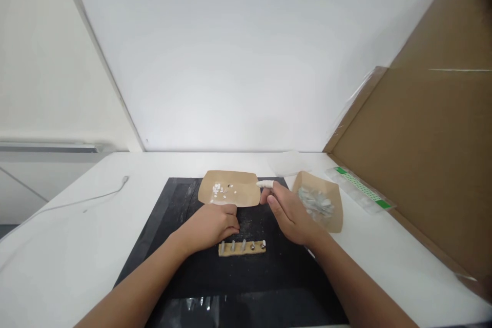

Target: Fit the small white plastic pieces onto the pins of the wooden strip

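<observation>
A tan paper tray (246,189) with several small white pieces lies at the back of the black mat (238,277). My left hand (215,225) is at the tray's front edge, its fingers curled; what they hold, if anything, is hidden. At the tray's right edge is my right hand (286,210), index finger stretched out toward the tray with a white cover on its tip, the other fingers bent and apart. In front of my left hand lies a narrow tan strip (238,253) carrying several small upright pieces, some clear and some metallic.
Right of the mat, a second tan tray (335,205) holds many translucent pieces. Beyond it are a clear plastic sheet with a green-marked label (363,187) and a tall cardboard panel (423,164). A white cable (88,199) lies on the left.
</observation>
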`<control>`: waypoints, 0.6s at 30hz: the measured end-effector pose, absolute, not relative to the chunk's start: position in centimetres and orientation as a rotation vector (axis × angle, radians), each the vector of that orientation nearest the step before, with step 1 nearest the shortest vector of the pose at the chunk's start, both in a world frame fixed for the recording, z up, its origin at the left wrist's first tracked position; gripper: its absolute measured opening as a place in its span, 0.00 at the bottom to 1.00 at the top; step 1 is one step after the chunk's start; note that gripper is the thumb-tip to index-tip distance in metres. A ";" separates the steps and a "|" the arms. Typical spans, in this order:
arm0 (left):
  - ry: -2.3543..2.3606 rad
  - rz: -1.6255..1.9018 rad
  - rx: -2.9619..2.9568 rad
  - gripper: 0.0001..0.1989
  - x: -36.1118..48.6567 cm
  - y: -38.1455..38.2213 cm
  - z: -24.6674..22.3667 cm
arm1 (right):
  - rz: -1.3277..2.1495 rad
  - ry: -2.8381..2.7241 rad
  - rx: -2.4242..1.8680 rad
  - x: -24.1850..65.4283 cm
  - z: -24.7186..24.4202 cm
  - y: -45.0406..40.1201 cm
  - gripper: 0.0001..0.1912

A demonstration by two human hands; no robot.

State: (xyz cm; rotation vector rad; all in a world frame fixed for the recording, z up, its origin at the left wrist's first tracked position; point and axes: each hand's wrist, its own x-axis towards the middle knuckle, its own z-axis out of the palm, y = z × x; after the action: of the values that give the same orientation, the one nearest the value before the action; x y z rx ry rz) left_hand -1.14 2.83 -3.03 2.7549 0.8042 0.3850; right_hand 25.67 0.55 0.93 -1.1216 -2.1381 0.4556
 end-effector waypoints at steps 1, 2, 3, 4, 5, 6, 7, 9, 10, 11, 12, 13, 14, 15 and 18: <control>0.814 0.387 2.745 0.09 -1.1 2.8 -3.0 | 0.454 -2.140 -1.130 25.6 0.9 0.5 0.16; 0.824 0.389 2.737 0.09 -1.0 2.8 -3.0 | 0.449 -2.143 -1.141 25.6 0.9 0.6 0.16; 0.831 0.390 2.730 0.08 -0.9 2.8 -3.0 | 0.437 -2.149 -1.154 25.5 0.9 0.6 0.15; 0.838 0.392 2.724 0.08 -0.9 2.8 -3.0 | 0.420 -2.158 -1.168 25.4 0.9 0.6 0.15; 0.844 0.393 2.721 0.08 -0.8 2.8 -3.0 | 0.402 -2.169 -1.183 25.3 0.9 0.6 0.14; 0.849 0.394 2.719 0.08 -0.8 2.8 -3.0 | 0.386 -2.180 -1.196 25.2 0.8 0.6 0.13; 0.853 0.394 2.719 0.08 -0.8 2.8 -3.1 | 0.375 -2.188 -1.206 25.1 0.8 0.6 0.13; 0.858 0.393 2.721 0.08 -0.7 2.7 -3.0 | 0.366 -2.199 -1.214 25.0 0.6 0.7 0.11; 0.857 0.391 2.724 0.08 -0.7 2.7 -3.0 | 0.363 -2.201 -1.216 25.0 0.4 0.7 0.11; 0.854 0.388 2.726 0.07 -0.7 2.6 -2.9 | 0.359 -2.201 -1.217 25.0 0.3 0.8 0.10; 0.851 0.384 2.728 0.07 -0.6 2.6 -2.8 | 0.353 -2.202 -1.218 25.0 0.3 0.8 0.10; 0.846 0.380 2.730 0.07 -0.6 2.5 -2.7 | 0.349 -2.203 -1.220 25.0 0.2 0.8 0.09; 0.842 0.377 2.732 0.07 -0.5 2.5 -2.7 | 0.347 -2.203 -1.225 25.0 0.1 0.8 0.09; 0.838 0.375 2.734 0.07 -0.5 2.5 -2.6 | 0.349 -2.203 -1.231 25.0 0.1 0.8 0.09; 0.826 0.366 2.738 0.05 -0.4 2.5 -2.5 | 0.365 -2.203 -1.240 25.0 0.2 0.8 0.09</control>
State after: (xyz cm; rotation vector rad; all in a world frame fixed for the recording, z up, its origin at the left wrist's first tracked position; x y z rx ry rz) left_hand -0.40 2.48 -2.54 2.7378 0.8259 0.3664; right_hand 25.05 0.82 0.17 -1.2396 -2.2035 0.3649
